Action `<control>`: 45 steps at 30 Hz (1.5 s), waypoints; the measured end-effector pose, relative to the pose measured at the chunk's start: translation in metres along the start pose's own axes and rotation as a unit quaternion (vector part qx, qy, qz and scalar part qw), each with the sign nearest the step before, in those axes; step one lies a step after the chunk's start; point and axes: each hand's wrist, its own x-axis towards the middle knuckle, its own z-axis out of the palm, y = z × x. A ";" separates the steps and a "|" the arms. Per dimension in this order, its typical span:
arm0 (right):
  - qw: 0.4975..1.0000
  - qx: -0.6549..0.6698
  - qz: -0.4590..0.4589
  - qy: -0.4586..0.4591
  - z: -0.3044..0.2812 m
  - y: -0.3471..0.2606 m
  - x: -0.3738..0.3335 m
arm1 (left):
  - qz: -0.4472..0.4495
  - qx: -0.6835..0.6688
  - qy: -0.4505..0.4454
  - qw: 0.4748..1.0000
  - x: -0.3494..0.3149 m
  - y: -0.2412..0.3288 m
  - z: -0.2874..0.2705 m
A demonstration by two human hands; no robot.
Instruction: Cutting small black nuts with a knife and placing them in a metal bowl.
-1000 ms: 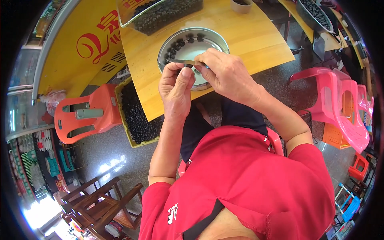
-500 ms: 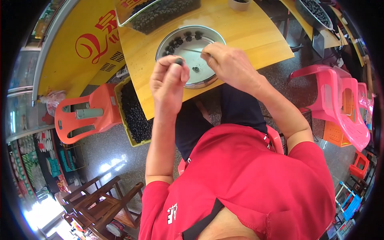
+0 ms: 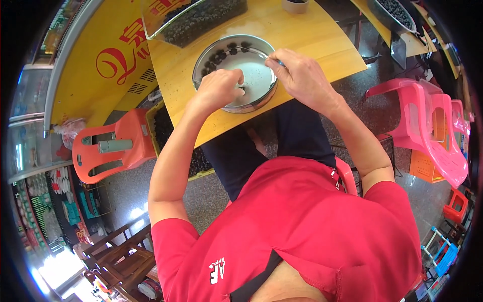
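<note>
A round, shallow metal pan sits near the table's front edge. Small dark round pieces line its far left inner side, and its pale bottom is wet or powdery. My left hand reaches into the pan from the left, fingers closed around a small dark piece that they mostly hide. Over the pan's right rim, my right hand is closed in a pinch on a thin, stick-like tool; only a bit of it shows, and its exact kind is unclear.
A clear tub of dark pieces and a small bowl stand on the wooden table. Below left is a yellow crate of dark pieces, beside an orange chair. Pink chairs stand at right.
My left hand has lowered from above the pan's near left edge into it; the dark piece it pinched up there is out of sight. My right hand has shifted slightly right.
</note>
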 end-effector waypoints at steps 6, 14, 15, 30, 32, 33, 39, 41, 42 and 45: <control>1.000 0.010 0.024 -0.017 -0.004 0.001 -0.001 | -0.015 -0.158 -0.004 0.987 0.004 0.002 -0.012; 0.886 0.431 0.155 -0.070 0.012 -0.018 0.007 | 0.012 -0.514 0.137 0.847 -0.035 0.034 -0.027; 0.887 0.429 0.152 -0.078 0.010 -0.023 0.008 | -0.003 -0.552 0.125 0.824 -0.038 0.034 -0.027; 0.775 0.580 0.243 -0.060 0.021 -0.042 0.012 | -0.001 -0.542 0.311 0.781 -0.049 0.041 0.010; 0.794 0.562 0.219 -0.076 0.021 -0.041 0.012 | 0.000 -0.522 0.305 0.797 -0.053 0.043 0.006; 0.796 0.559 0.219 -0.084 0.021 -0.043 0.013 | -0.001 -0.497 0.294 0.816 -0.055 0.043 0.005; 0.838 0.499 0.210 -0.071 0.023 -0.053 0.015 | 0.014 -0.485 0.330 0.810 -0.059 0.049 0.003; 0.813 0.537 0.214 -0.066 0.023 -0.054 0.015 | 0.012 -0.511 0.338 0.790 -0.059 0.051 0.005; 0.814 0.536 0.214 -0.069 0.022 -0.054 0.015 | 0.010 -0.536 0.340 0.773 -0.059 0.052 0.006; 0.825 0.518 0.207 -0.094 0.021 -0.052 0.016 | 0.003 -0.533 0.345 0.772 -0.062 0.051 0.006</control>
